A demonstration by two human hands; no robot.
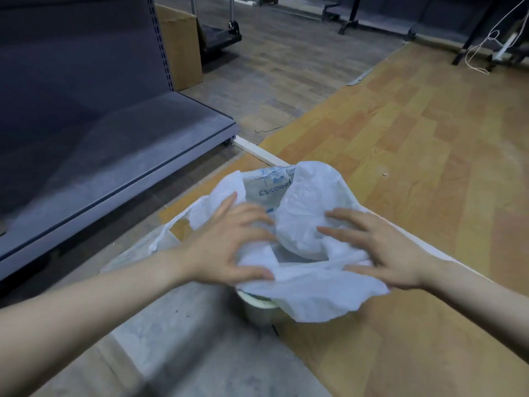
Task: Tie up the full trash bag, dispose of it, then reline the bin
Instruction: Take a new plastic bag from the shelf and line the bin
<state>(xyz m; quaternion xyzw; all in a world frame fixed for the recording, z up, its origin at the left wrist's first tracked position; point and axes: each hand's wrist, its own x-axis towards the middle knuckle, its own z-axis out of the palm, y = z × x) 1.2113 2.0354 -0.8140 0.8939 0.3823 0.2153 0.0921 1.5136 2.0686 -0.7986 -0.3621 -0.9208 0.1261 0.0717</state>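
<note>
A small white bin (257, 309) stands on the floor, almost wholly covered by a thin white plastic bag (306, 213) that billows over its top. Blue print shows on the bag's far inner side. My left hand (229, 242) lies on the bag's left part with fingers spread, thumb along the near edge. My right hand (380, 247) rests on the right part, fingers straight and spread, pressing the plastic down. A bag handle loop (169, 227) trails to the left.
A grey metal shelf unit (100, 133) stands close on the left, its base shelf jutting toward the bin. A cardboard box (180, 47) and a black cart (220, 32) sit behind it. Wood-pattern flooring (415, 138) spreads to the right; table legs (469, 35) and white cord (486, 44) lie far right.
</note>
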